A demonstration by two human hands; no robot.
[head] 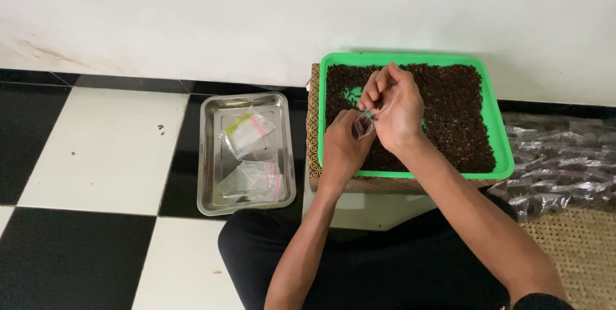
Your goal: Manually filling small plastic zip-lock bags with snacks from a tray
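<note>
Centre-right of the frame, the left hand [343, 146] pinches a small clear bag [363, 128] over the green tray [504, 156] of dark spice bits [449, 111]; the right hand [394, 105], fingers bunched above the bag's mouth, grips something too small to make out; left of centre, a steel tray [208, 156] holds empty zip bags [250, 132] (pink-striped); filled packets [564, 162] lie far right.

A plain white wall [256, 8] rises behind a black-and-white checkered tile floor [96, 156]. Right of the floor tiles lies a woven mat [577, 246]. The light is soft and even.
</note>
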